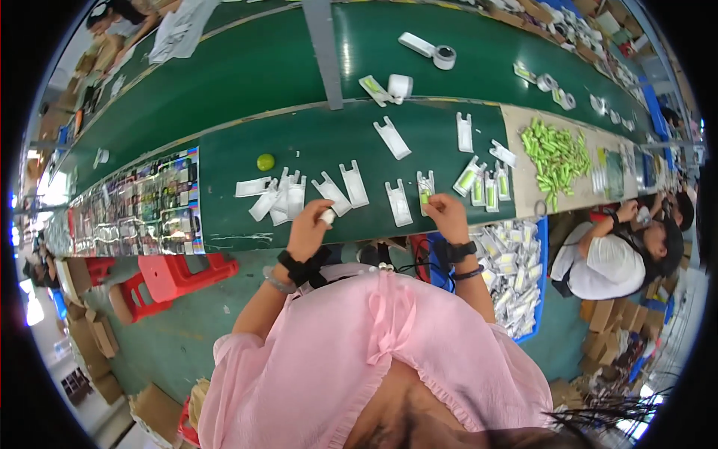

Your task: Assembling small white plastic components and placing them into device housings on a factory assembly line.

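A small white piece [327,216] is pinched in the fingers of the left hand [310,224] at the near edge of the green surface [299,142]. The right hand [446,215] has its fingers closed on a white plastic tray [425,187] holding a green tube, lying on the surface among empty trays [280,196].

We count two hands at the bench edge, left hand [310,224] and right hand [446,213]. One green ball [265,162] sits on the belt, one red stool [168,277] lies tipped on the floor, and one blue bin [540,284] holds packed pieces. Empty white sleeves [299,196]: roughly a dozen. The green tubes [555,156] are too many for us to count.
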The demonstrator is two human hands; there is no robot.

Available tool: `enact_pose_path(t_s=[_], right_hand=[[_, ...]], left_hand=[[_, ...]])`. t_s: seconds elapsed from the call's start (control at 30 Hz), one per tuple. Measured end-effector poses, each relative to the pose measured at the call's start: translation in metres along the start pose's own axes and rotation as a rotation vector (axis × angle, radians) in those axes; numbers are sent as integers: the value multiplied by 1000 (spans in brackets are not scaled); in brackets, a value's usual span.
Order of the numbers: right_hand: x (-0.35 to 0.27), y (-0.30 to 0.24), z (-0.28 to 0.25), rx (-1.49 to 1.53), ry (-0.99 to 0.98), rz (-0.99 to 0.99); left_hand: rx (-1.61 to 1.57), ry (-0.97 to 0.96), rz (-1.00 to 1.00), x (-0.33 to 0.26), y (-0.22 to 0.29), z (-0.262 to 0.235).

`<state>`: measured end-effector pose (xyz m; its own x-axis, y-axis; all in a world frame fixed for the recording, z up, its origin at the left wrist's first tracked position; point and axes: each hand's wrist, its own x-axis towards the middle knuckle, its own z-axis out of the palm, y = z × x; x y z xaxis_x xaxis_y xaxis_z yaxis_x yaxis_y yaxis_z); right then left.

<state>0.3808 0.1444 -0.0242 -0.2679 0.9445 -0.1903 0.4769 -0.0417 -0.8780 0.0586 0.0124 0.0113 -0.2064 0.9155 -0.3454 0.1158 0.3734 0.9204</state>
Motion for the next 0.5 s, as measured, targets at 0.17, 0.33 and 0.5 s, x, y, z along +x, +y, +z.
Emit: enact_pose_path(t_s=[0.17,0.33,0.5], right_hand=[[-5,-21,19,-83,-44,35],[-3,-30,37,-207,-112,48],[2,-24,46,-353,-135,21]], left_hand=[[-52,-20,-109,-5,-4,-3],[-81,-36,-90,-5,-6,2],[-70,-39,-92,-7,-7,1]])
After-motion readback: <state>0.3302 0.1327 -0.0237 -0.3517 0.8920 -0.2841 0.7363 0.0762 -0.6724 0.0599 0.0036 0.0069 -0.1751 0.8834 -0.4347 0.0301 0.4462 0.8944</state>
